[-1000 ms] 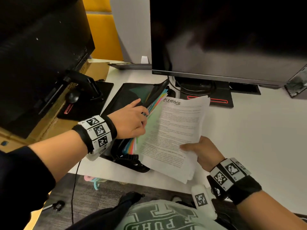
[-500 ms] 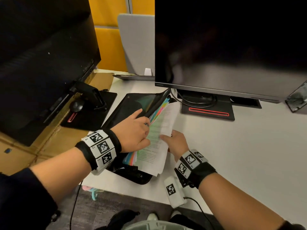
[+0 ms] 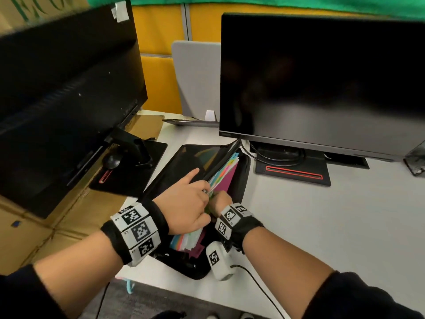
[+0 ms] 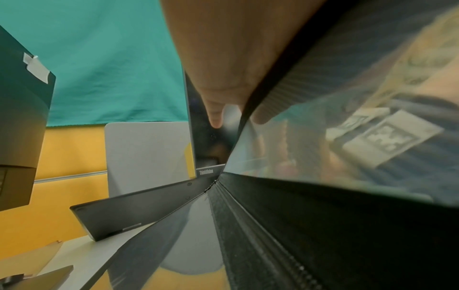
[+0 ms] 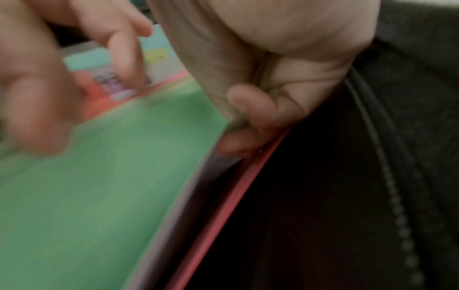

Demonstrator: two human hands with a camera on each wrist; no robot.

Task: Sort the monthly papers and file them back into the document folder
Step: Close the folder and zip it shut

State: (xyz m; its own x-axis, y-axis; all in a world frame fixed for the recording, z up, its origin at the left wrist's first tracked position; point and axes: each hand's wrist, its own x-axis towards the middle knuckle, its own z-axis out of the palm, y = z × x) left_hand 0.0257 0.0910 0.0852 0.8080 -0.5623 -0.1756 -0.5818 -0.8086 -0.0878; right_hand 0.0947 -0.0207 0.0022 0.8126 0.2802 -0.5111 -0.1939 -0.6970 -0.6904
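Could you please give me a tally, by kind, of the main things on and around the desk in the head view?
Monitors: 2, the left monitor and the right monitor
Document folder: 1, the open black document folder
Hands at the folder: 2, the left hand and the right hand
Total: 5

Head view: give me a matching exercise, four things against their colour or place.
Things:
1. black zip document folder
2. rearmost divider sheet in the folder
3. stripe on the right monitor's base
4. left hand

Descriptions:
A. red
B. magenta
C. on the coloured dividers
D. open on the white desk

Pairs: 1-D, 2-B, 3-A, 4-C
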